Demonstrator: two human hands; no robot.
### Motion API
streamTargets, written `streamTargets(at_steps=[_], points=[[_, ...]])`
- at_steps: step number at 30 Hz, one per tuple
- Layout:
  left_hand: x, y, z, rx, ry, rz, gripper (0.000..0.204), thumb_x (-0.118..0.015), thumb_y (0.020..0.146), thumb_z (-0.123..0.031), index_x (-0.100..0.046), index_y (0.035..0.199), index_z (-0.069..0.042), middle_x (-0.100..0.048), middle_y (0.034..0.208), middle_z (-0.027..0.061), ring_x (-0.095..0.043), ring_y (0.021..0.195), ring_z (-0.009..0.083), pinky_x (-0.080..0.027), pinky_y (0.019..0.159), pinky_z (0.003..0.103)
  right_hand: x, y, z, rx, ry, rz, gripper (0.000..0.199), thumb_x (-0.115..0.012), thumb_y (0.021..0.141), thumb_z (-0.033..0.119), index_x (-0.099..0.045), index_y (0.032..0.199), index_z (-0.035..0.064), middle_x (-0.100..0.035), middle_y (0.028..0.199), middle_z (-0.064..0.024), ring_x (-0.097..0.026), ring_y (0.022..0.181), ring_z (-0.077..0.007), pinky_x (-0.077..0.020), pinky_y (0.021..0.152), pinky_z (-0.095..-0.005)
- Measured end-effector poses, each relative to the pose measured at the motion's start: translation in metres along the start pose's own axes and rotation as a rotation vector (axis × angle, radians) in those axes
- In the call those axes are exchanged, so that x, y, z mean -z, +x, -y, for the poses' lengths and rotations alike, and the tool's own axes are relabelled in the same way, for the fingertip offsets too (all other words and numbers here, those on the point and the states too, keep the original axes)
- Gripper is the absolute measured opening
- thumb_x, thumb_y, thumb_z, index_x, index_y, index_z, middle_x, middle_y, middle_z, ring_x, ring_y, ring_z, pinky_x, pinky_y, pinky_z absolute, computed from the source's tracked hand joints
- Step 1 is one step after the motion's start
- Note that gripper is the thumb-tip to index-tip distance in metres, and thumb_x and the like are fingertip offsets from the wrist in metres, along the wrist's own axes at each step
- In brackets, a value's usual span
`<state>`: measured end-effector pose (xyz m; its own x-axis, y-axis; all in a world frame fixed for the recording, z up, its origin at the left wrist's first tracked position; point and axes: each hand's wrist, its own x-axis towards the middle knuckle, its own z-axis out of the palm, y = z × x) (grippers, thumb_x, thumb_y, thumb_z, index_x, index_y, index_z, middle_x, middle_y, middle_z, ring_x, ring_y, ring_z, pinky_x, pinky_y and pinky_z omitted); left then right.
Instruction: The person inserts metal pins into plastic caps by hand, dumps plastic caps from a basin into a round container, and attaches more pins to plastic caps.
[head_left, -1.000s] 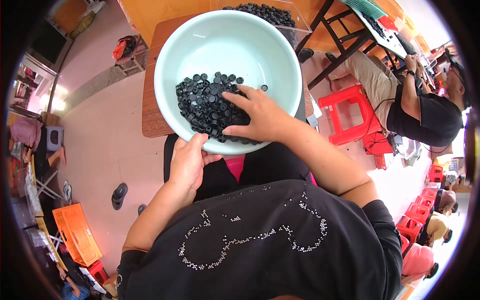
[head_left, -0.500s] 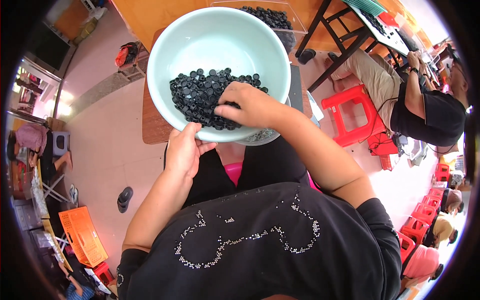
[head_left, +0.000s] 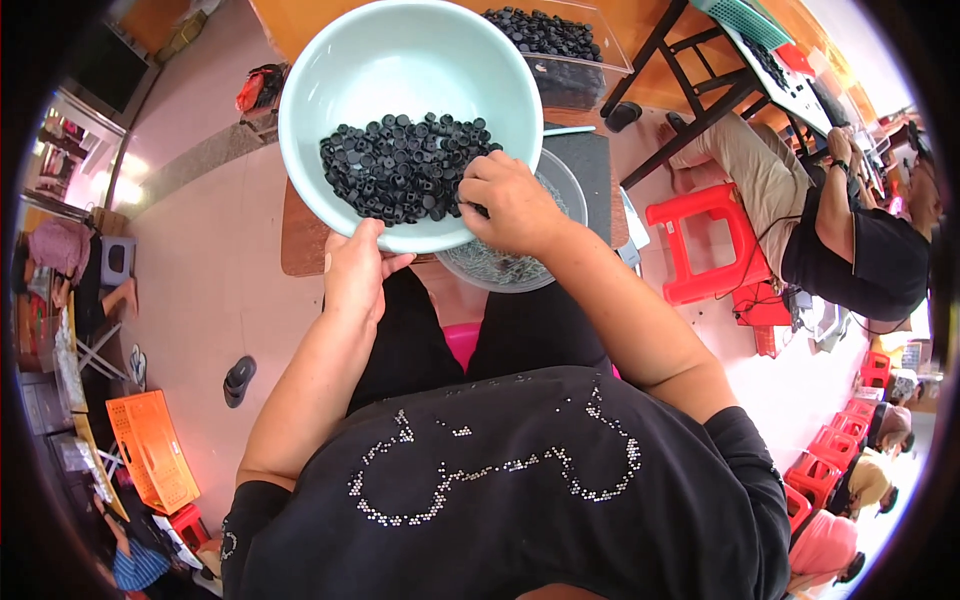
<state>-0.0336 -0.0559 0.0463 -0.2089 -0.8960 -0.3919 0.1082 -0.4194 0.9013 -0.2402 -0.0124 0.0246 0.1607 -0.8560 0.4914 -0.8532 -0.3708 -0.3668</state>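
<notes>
A large pale-blue basin [head_left: 430, 75] tilts toward me, its lower part covered with many small round black plastic caps [head_left: 400, 165]. My left hand [head_left: 355, 270] is closed on the basin's near rim, thumb on top and fingers underneath. My right hand [head_left: 512, 205] is at the near right side of the basin, fingers curled around some black caps; its palm hides most of them. Partly under the basin, a clear round bowl [head_left: 500, 270] contains a heap of thin silvery pieces, too small to name.
Beneath the bowls stands a brown low table [head_left: 300, 240] with a dark mat [head_left: 592, 170]. Behind it, a clear bin [head_left: 575, 75] contains more black caps. A red stool [head_left: 705, 245] and a seated person [head_left: 850, 230] are at the right. A slipper [head_left: 239, 381] lies on the floor.
The basin has shifted left and slightly away, uncovering more of the clear bowl. My right hand has moved toward the basin's right rim. My left hand keeps its grip.
</notes>
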Motion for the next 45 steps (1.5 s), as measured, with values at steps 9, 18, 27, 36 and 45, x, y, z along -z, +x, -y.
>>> streamTargets(at_steps=[9,18,27,36,45], points=[[0.02,0.016,-0.009,-0.074,-0.101,-0.05,0.027,-0.049,0.085,-0.011,-0.047,0.107,0.005,-0.059,0.094,0.0138,-0.063,0.077,0.0231,-0.056,0.061,0.032,0.028,-0.025,-0.012,-0.075,0.049,-0.063,0.011,-0.068,0.067,0.003,-0.059,0.074,0.0034,-0.06,0.088,-0.0085,-0.056,0.087,-0.0291,-0.0456,0.075,-0.0363],[0.077,0.03,-0.002,0.08,-0.395,-0.095,0.021,-0.053,0.084,-0.01,-0.049,0.101,0.001,-0.06,0.091,0.0121,-0.061,0.074,0.0206,-0.056,0.063,0.03,0.042,-0.078,-0.034,-0.813,0.325,-0.071,0.01,-0.068,0.077,0.01,-0.061,0.075,0.0029,-0.057,0.07,-0.004,-0.051,0.063,-0.0123,-0.0418,0.058,-0.0263],[0.078,0.04,0.03,0.196,-0.453,-0.182,0.022,-0.054,0.086,-0.012,-0.047,0.103,0.001,-0.059,0.093,0.0138,-0.061,0.078,0.0208,-0.056,0.065,0.029,0.033,-0.08,-0.031,-0.837,0.727,-0.213,0.007,-0.062,0.081,0.003,-0.06,0.087,0.0012,-0.061,0.075,-0.001,-0.056,0.065,-0.0056,-0.0438,0.059,-0.0191],[0.06,-0.003,0.039,0.28,-0.345,0.057,0.035,-0.061,0.088,-0.029,-0.052,0.11,-0.003,-0.064,0.095,0.0117,-0.063,0.075,0.0166,-0.053,0.061,0.024,0.026,-0.097,-0.011,-0.853,0.59,0.001,0.02,-0.066,0.077,0.001,-0.062,0.096,0.0021,-0.057,0.079,0.0021,-0.05,0.067,-0.0046,-0.0422,0.061,-0.0204],[-0.013,-0.032,0.055,0.357,-0.036,0.61,0.028,-0.054,0.093,-0.018,-0.057,0.115,-0.001,-0.065,0.092,0.0043,-0.061,0.079,0.0089,-0.049,0.072,0.024,0.003,-0.074,0.059,-0.361,0.491,0.029,0.023,-0.071,0.072,0.005,-0.06,0.092,0.0009,-0.062,0.081,-0.0121,-0.061,0.072,-0.0248,-0.0491,0.065,-0.0328]])
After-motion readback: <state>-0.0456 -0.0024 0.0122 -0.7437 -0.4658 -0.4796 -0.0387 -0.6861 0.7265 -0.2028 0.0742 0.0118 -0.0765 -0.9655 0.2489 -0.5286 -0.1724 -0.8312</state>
